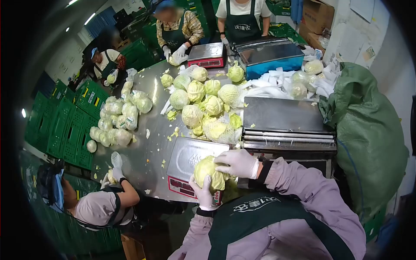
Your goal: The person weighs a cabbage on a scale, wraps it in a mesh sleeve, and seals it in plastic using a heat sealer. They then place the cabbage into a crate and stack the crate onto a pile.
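A pale green cabbage (205,170) with loose outer leaves is held between my two white-gloved hands, over the front edge of a red-framed scale (190,157). My left hand (205,193) supports it from below, fingers along its lower left side. From the right, my right hand (239,164) has its fingers curled onto the top and right leaves. Just past the scale lies a pile of cabbages (196,91), some in white foam net sleeves (229,95).
A wrapping machine (286,115) stands at right, beside a big green sack (368,138). White foam nets (273,86) lie behind it. Wrapped cabbages (115,130) are heaped at left, near green crates (71,130). Several co-workers stand around the metal table (149,158); a second scale (206,55) is at the back.
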Motion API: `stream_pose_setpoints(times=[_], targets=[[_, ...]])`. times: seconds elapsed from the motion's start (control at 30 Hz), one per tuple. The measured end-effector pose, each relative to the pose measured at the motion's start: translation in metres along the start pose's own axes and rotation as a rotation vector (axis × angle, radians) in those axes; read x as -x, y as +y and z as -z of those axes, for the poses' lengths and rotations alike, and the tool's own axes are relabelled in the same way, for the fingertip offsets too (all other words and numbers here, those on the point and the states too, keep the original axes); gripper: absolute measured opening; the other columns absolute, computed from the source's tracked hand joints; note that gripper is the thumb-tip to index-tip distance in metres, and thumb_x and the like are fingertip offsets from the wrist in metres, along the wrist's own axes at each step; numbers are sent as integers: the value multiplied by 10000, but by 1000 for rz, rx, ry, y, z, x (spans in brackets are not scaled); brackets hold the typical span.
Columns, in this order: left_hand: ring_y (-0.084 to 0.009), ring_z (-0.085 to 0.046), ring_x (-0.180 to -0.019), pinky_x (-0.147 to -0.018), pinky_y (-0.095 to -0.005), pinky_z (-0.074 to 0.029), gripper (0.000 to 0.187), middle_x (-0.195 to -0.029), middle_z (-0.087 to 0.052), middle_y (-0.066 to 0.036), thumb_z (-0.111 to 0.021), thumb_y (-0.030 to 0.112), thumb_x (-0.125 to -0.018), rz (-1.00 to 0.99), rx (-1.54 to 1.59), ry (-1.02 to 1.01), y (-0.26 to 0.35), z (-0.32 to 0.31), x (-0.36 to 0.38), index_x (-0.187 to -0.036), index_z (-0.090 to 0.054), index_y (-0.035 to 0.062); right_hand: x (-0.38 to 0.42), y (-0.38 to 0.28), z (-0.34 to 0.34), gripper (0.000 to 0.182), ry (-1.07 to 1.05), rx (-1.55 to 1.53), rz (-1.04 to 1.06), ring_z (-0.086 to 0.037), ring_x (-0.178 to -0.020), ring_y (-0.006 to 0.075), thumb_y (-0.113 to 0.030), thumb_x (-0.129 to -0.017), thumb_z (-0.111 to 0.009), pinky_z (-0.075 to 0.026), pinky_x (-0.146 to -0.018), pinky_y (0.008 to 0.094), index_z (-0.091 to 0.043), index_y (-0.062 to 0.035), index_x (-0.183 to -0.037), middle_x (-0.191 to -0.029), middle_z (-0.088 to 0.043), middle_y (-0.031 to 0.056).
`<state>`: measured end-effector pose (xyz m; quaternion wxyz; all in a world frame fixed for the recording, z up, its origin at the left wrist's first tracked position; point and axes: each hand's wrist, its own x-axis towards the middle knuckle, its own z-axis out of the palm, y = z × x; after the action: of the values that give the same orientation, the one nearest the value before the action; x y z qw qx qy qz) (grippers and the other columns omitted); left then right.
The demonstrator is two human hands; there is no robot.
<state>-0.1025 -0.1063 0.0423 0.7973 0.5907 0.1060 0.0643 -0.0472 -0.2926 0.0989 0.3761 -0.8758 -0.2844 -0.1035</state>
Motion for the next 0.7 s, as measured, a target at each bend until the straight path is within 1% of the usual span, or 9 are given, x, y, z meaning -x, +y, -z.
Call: stream_pose_setpoints(times=[0.17,0.3,0.33,0.4,0.47,0.57,0.6,0.63,0.7], targets=[[-201,-493,-1091,-946,-331,-413,538,-1209,-470,-166,-673,149,-869,-1,-70,63,-10,3,-4,-1269,-339,16,4,-12,-20,182,60,279,-9,-649,-720,230,-211,-838,-596,-525,-616,352,-621,-78,-960,-792,-639,74],[-198,-490,-1093,-952,-332,-406,530,-1215,-472,-156,-668,158,-876,19,-59,91,-10,1,-3,-1270,-344,15,-6,-7,-20,177,143,158,-59,-644,-720,268,-170,-814,-586,-524,-643,392,-614,-68,-955,-774,-628,100],[-200,-485,-1102,-961,-336,-399,525,-1222,-469,-150,-654,166,-885,45,13,102,-11,2,-2,-1279,-342,13,-6,-3,-19,165,212,73,-129,-640,-740,314,-153,-807,-584,-522,-667,398,-626,-62,-938,-800,-638,132],[-208,-464,-1134,-985,-354,-379,517,-1247,-458,-137,-610,199,-914,83,164,131,-6,2,0,-1311,-333,15,-13,35,-24,174,333,-177,-339,-648,-741,316,-148,-831,-605,-513,-668,375,-636,-26,-951,-827,-646,180],[-217,-451,-1151,-1001,-364,-367,553,-1270,-438,-140,-609,225,-909,38,171,123,-2,7,0,-1333,-315,26,-15,57,-7,173,344,-72,-508,-662,-746,290,-137,-818,-637,-519,-672,371,-653,-19,-944,-842,-660,178],[-227,-447,-1155,-1019,-369,-353,598,-1279,-426,-141,-632,238,-888,5,206,101,8,8,-2,-1343,-302,34,-7,63,-9,420,393,144,-209,-599,-1047,364,-174,-811,-643,-473,-904,392,-563,15,-1178,-1108,-619,241],[-228,-444,-1159,-1021,-371,-351,608,-1279,-424,-143,-639,235,-882,-32,171,86,9,7,-3,-1346,-300,35,-2,58,-12,544,300,83,-174,-569,-1116,390,-198,-812,-675,-449,-954,383,-507,48,-1268,-1172,-598,259],[-230,-441,-1163,-1023,-374,-349,619,-1279,-423,-144,-646,231,-876,-69,137,67,9,6,-4,-1348,-297,36,-3,31,-1,555,116,-175,-342,-598,-1086,352,-290,-848,-667,-463,-931,367,-516,43,-1266,-1148,-615,249],[-238,-441,-1174,-1025,-383,-352,627,-1287,-423,-144,-640,239,-872,-108,57,56,4,10,-5,-1355,-293,40,-2,18,-12,607,-158,-316,-506,-639,-997,323,-402,-862,-658,-506,-861,374,-533,50,-1248,-1055,-644,247]])
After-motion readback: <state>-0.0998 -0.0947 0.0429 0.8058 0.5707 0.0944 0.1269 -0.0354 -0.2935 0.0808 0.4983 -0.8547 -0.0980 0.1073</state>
